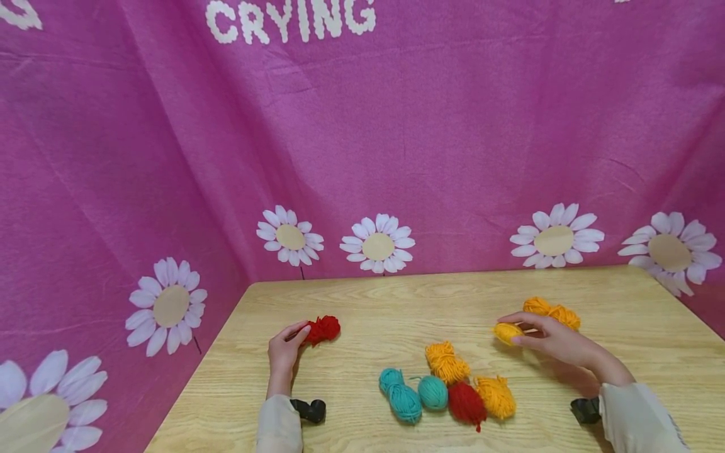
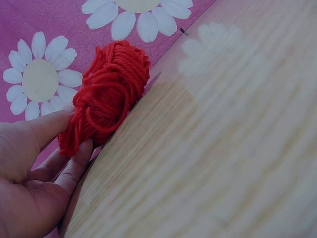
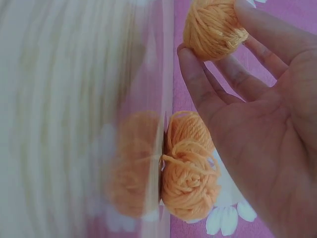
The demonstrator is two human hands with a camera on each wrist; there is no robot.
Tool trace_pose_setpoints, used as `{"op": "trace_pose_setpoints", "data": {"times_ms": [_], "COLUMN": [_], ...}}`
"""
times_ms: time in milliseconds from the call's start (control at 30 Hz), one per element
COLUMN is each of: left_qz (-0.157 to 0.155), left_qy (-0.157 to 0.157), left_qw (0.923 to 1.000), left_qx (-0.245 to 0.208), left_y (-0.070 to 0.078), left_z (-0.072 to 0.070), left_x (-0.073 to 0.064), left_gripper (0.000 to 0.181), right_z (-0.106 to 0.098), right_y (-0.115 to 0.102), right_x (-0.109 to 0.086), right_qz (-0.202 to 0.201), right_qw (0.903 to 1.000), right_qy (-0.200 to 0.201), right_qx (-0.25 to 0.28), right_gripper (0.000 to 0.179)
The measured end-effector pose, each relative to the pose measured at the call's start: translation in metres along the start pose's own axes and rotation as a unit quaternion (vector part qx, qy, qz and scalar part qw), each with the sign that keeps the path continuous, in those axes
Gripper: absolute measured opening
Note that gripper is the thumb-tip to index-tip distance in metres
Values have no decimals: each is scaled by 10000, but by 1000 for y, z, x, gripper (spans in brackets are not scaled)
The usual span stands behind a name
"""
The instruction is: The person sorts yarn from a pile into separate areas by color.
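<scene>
At the left of the table [image 1: 385,302], the left hand [image 1: 285,352] pinches one end of a red yarn bundle [image 1: 325,330]; the left wrist view shows the thumb opposite the fingers, which the head view hides. Only the head view shows the middle group: a teal bundle [image 1: 402,397], a teal ball [image 1: 433,392], an orange bundle [image 1: 445,362], a dark red ball [image 1: 467,404] and a second orange bundle [image 1: 496,397]. Farther right, the right hand [image 1: 557,340] holds a yellow ball [image 1: 506,333] between thumb and fingertips; the right wrist view shows it off the tabletop, near a tied orange bundle [image 3: 189,171].
</scene>
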State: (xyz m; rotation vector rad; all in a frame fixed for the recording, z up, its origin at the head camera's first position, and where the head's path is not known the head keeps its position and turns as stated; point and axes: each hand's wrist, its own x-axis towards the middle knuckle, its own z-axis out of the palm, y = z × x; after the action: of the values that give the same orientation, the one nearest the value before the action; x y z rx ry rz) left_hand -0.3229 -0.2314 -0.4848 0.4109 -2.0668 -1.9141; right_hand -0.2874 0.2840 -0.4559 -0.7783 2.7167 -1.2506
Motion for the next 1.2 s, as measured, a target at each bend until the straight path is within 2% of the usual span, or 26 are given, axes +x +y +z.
{"op": "trace_pose_setpoints", "data": {"times_ms": [400,700,833,933,1100,1200], "left_qz": [-54,-71,261,399,48,-98], "left_qy": [-55,-107,-207,-247,-49,-22], "left_qw": [9999,9993,9971,9956,9997,9999], "left_qx": [-154,-339,-684,-806,-228,-60], "left_y": [-1,1,0,-2,-3,-3], "left_z": [0,-1,-3,-3,-1,-1], "left_x": [1,-1,-5,-5,1,3], "left_gripper": [32,32,27,24,29,32], "right_z": [-5,-9,-11,-12,-13,-15], "right_y": [3,7,8,9,10,9], "right_x": [-6,-8,-9,-10,-11,-11], "right_qz": [-49,104,121,176,121,86], "right_qw": [9995,9985,9981,9981,9974,9968], "right_qy": [251,366,439,445,514,524], "right_qx": [-163,-393,-414,-399,-494,-599], "right_gripper": [36,38,38,39,39,39]}}
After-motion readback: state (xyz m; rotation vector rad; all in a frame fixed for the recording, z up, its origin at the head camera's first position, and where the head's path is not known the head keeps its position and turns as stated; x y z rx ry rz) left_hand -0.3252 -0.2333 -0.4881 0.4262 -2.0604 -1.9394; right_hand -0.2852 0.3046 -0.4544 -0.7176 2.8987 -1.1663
